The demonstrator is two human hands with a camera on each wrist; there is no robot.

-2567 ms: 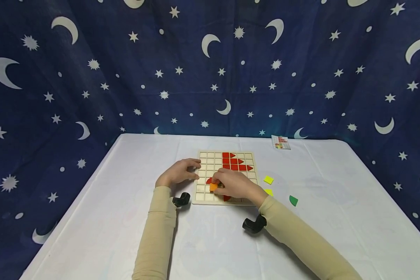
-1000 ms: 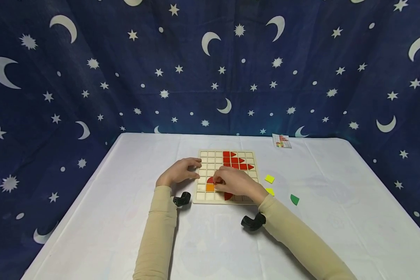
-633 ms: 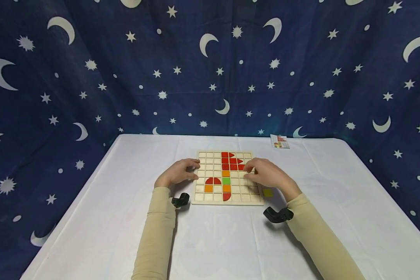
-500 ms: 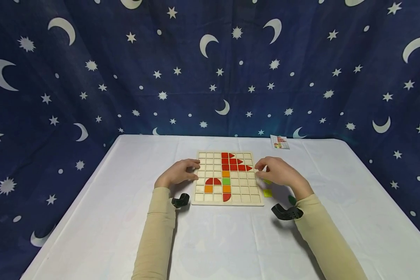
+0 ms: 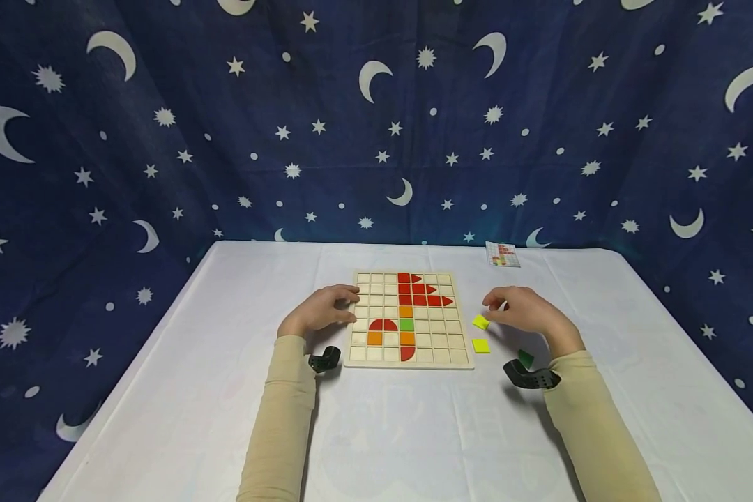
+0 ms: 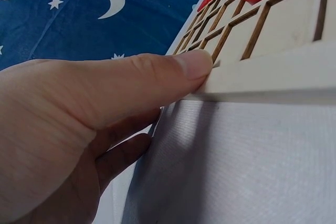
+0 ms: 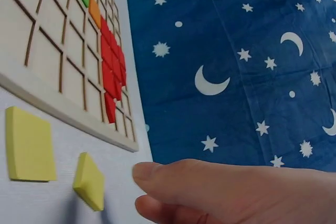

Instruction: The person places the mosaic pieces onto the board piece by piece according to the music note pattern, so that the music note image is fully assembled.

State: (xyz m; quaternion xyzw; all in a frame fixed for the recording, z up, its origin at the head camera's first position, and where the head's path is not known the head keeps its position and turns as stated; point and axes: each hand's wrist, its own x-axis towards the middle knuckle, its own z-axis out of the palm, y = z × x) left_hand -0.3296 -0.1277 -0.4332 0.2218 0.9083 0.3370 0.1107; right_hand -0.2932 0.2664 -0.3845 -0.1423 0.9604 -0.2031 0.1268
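Observation:
A wooden grid board [image 5: 439, 343] lies on the white table, with red, orange and green tiles in its cells. My left hand [image 5: 316, 310] rests at the board's left edge; in the left wrist view its thumb [image 6: 157, 77] touches the rim. An orange square tile [image 5: 374, 338] sits in the cell under the left red quarter-round [image 5: 376, 325]. To the right of the board, my right hand [image 5: 527, 312] is over the table with loosely bent fingers and holds nothing. Its fingertips are close by the farther yellow square tile [image 5: 480, 322]; the nearer yellow tile [image 5: 480, 346] lies beside the board.
A green quarter-round tile [image 5: 526, 358] lies below the right wrist, in its shadow. Near the table's back edge is a small printed card [image 5: 503, 254] with a coloured grid pattern. A dark blue cloth [image 5: 326, 90] with moons and stars hangs behind the table.
The orange square, earlier between my right fingers, now lies in its cell under the red quarter-round. My right hand has let go and moved right, off the board. My left hand has stayed put.

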